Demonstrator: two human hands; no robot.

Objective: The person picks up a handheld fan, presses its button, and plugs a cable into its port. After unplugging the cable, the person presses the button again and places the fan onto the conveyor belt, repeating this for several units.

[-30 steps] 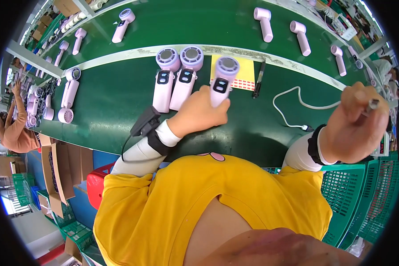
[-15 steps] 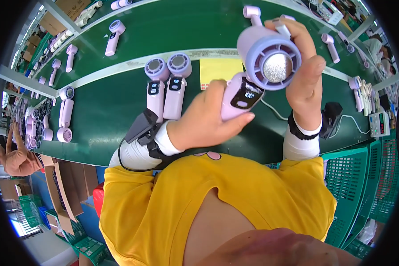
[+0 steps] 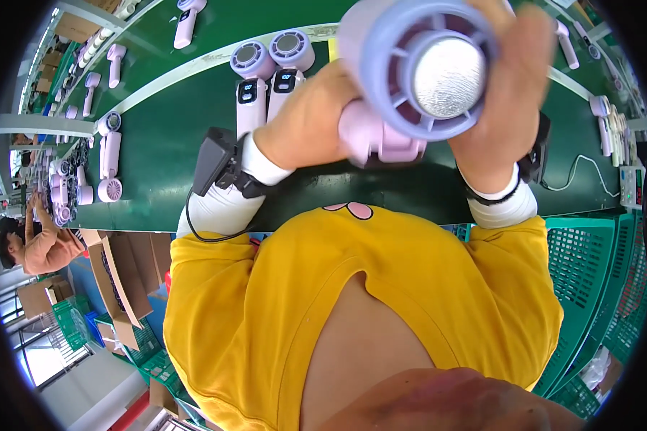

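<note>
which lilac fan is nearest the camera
The lilac plastic fan held between left hand and right hand; the others look smaller, like the pair lying on the green tabletop.

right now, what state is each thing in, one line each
held fan: raised, front facing the camera; screen hidden, on or off unclear
left hand: closed around the fan's handle
right hand: upright beside the fan's head, blurred; grip unclear
left fan of the pair: lying down, screen lit
right fan of the pair: lying down, screen lit
cardboard box: open, flaps spread
</note>
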